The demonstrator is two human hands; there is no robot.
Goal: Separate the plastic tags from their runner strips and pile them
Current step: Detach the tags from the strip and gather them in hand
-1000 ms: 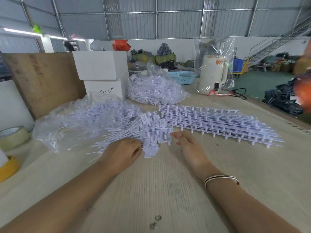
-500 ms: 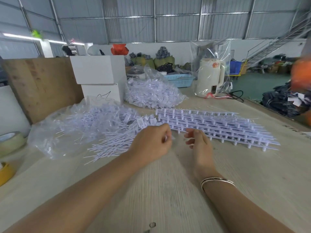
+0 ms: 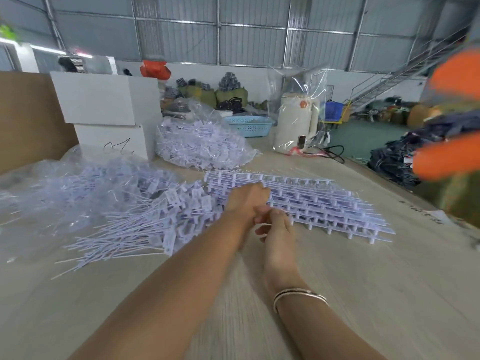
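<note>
Meanwhile, at a wooden worktable [image 3: 363, 294] in a warehouse:

Hands: the left hand [image 3: 246, 201] reaches across onto the near-left end of the runner strips [image 3: 319, 206]; its fingertips are hidden behind its own back, so whether it grips a strip cannot be told. The right hand [image 3: 278, 227] sits just behind and below it, touching it, fingers loosely curled, nothing visibly held.

Task's thing: the stack of uncut strips spreads to the right of and beyond both hands, its long axis running from the hands away toward the right.

Pile: the loose tags [image 3: 145, 227] lie fanned out just left of the left forearm, heads toward the hands, tails pointing away left.

Key relation: the left hand is the nearer one and is already on the stack; the strips extend rightward from it and the pile waits on its opposite side, so, by judgement, a freed tag would travel leftward across the forearm.

Progress: many strips look whole, so much work likely remains.

Surroundings: 2 stacked white boxes [image 3: 109, 113], a clear bag of tags [image 3: 200, 144] and a wrapped kettle [image 3: 296, 123] stand well beyond the hands.
</note>
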